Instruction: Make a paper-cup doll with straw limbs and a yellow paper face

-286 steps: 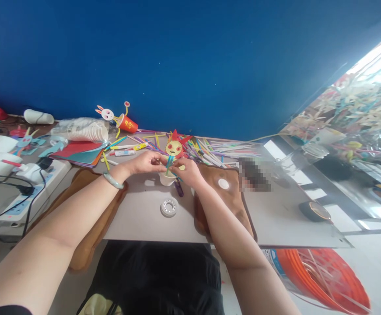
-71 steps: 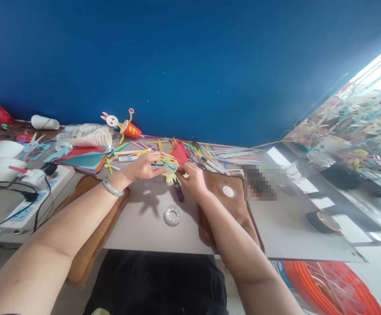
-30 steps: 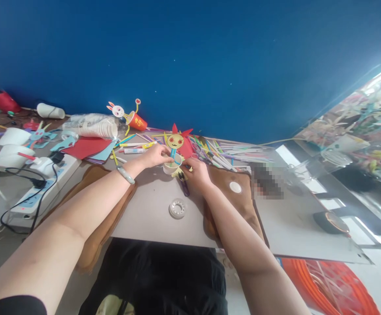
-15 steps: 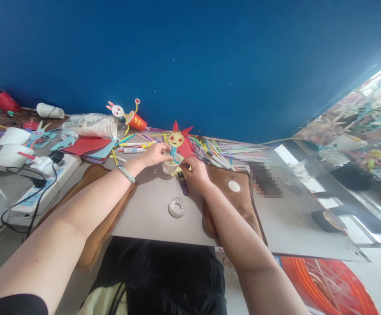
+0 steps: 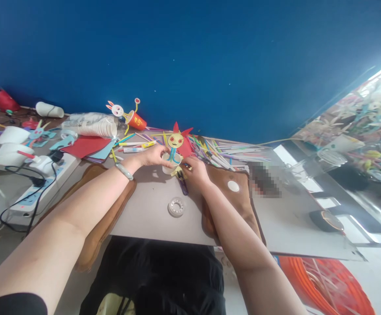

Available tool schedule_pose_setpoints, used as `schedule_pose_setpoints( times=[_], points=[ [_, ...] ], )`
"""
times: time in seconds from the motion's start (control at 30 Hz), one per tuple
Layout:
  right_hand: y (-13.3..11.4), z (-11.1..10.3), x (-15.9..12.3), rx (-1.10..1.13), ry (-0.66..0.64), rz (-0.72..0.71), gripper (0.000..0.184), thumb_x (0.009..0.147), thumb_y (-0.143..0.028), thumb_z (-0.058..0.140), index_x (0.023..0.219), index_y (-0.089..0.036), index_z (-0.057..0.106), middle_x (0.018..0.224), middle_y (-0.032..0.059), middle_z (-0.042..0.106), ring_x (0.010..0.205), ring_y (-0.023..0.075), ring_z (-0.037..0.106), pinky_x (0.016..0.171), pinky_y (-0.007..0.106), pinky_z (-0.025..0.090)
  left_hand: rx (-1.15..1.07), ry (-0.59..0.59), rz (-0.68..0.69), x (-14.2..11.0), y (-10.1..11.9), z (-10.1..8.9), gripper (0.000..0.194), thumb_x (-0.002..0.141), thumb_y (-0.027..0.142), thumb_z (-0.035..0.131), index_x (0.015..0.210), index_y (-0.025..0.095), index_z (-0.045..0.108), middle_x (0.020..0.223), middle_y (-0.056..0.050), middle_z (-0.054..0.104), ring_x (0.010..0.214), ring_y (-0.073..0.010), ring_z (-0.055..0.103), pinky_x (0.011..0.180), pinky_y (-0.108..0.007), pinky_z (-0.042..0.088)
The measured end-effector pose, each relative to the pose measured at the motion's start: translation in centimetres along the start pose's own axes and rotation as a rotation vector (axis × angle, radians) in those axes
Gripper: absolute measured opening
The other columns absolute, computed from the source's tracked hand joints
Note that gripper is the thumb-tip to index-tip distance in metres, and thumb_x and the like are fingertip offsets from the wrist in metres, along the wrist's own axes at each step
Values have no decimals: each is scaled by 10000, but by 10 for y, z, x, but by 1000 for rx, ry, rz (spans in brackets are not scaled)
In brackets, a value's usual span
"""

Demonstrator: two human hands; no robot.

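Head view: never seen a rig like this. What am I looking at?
No machine here: just a person's bare hands, seen by a camera worn on their head, looking forward and down. The left hand holds a white paper cup near its rim; a yellow paper face stands above it. The right hand is close beside the cup; its grip is hidden. On the table are a tape roll, a pile of colored straws and a tilted red paper cup with a rabbit face.
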State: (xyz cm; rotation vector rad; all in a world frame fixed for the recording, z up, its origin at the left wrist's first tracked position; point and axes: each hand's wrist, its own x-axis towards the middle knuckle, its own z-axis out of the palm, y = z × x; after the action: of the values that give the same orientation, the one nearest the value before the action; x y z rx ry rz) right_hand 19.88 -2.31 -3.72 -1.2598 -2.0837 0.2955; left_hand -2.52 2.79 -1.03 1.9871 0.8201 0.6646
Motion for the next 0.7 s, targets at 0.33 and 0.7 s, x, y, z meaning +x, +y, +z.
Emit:
schedule_pose_setpoints(
  times=[0.33, 0.7],
  points=[
    [-3, 1, 1, 327, 64, 311, 176, 748, -340, 648, 804, -179, 691, 730, 27, 697, 620, 152, 585, 602, 275, 450, 51, -24, 3, -3, 7, 0, 475, 704, 473, 793, 1060, 166, 723, 1083, -52, 747, 1027, -235, 665, 940, -336, 478],
    [-5, -1, 3, 342, 87, 398, 187, 715, -351, 655, 757, -174, 698, 607, -3, 629, 538, 129, 524, 532, 258, 403, 64, 12, -44, 0, -4, 2, 510, 657, 522, 813, 1009, 170, 703, 982, -29, 725, 941, -213, 644, 829, -299, 474]
  ],
)
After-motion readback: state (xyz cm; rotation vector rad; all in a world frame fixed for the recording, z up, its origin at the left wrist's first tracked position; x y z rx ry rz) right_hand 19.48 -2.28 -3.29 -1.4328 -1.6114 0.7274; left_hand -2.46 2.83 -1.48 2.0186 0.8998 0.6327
